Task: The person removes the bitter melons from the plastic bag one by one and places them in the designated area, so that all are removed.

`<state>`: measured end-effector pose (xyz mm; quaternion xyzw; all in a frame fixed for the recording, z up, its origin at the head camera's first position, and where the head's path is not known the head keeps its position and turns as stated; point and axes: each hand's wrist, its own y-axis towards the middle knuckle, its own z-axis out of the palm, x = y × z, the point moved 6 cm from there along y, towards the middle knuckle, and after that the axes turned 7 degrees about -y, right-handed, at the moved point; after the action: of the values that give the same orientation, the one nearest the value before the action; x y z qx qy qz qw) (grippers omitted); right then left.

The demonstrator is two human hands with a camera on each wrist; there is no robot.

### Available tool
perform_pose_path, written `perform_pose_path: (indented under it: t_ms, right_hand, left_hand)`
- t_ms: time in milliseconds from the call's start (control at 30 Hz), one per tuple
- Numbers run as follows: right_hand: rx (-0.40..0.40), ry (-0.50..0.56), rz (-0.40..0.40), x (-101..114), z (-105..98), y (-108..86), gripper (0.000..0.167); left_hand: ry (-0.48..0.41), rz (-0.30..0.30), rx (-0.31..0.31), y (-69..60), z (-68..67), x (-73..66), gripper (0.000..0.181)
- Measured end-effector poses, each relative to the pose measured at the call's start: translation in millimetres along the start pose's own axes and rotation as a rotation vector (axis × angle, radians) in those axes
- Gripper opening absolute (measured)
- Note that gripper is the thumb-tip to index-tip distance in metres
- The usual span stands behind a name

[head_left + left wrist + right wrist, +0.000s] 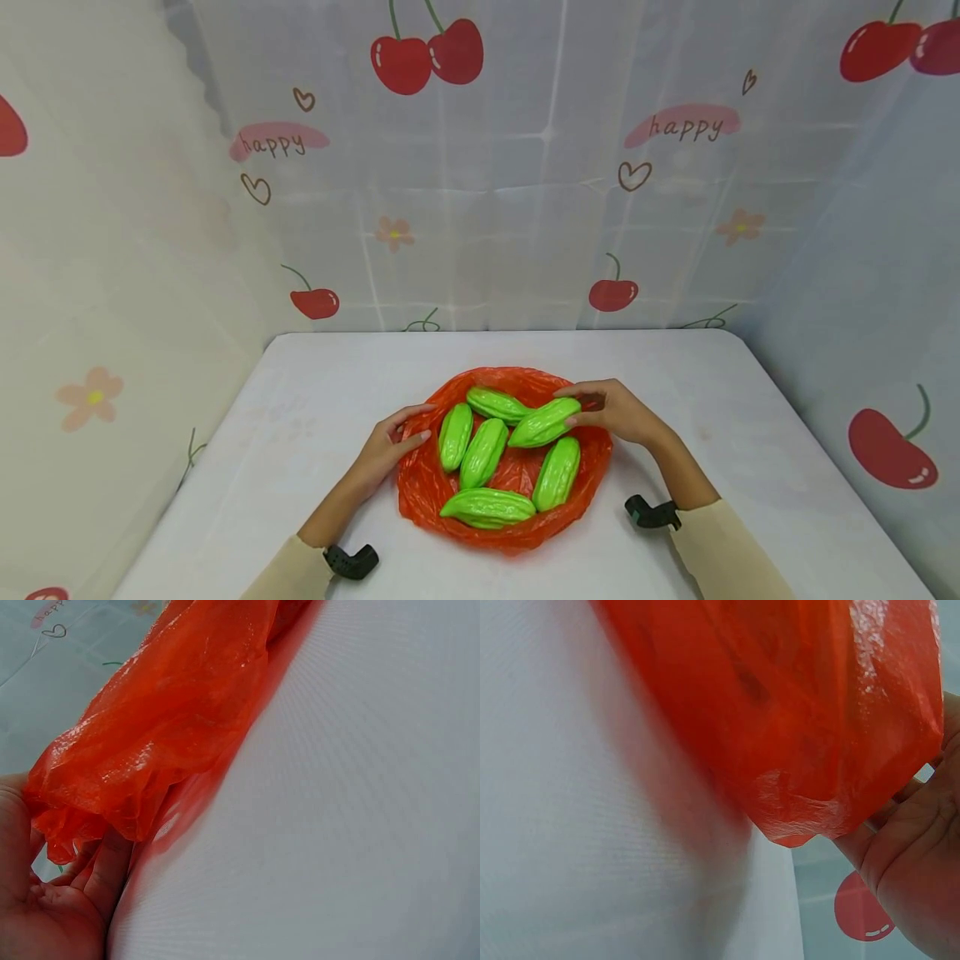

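Several bright green bitter melons [483, 452] lie in a crumpled red plastic bag [525, 533], its mouth spread wide on the table. At the bag's right side, my right hand [618, 410] reaches over the rim and pinches the end of one bitter melon [545, 422] between thumb and fingers. My left hand [386, 450] holds the bag's left rim, close to another bitter melon [456, 437]. In the left wrist view, the bag's red film [165, 712] covers the left fingertips. The right fingertips are likewise hidden behind the bag [802, 735] in the right wrist view.
A white-covered table [315, 375] carries the bag. Behind it hangs a pale curtain [495, 217] printed with cherries, and similar sheets stand at both sides. Each wrist wears a black camera mount, the left one [352, 562] and the right one [651, 512] near the sleeves.
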<state>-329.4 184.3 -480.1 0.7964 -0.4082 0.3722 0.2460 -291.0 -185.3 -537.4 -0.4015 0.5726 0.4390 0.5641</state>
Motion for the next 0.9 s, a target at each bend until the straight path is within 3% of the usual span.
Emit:
perform_pose_path:
  t_ms: [900]
  right_hand:
    - [-0.052,0.061,0.042,3.6,-12.6,-3.9,0.044]
  left_hand:
    - [0.015,0.011,-0.014,1.5,-1.6,4.2,0.044]
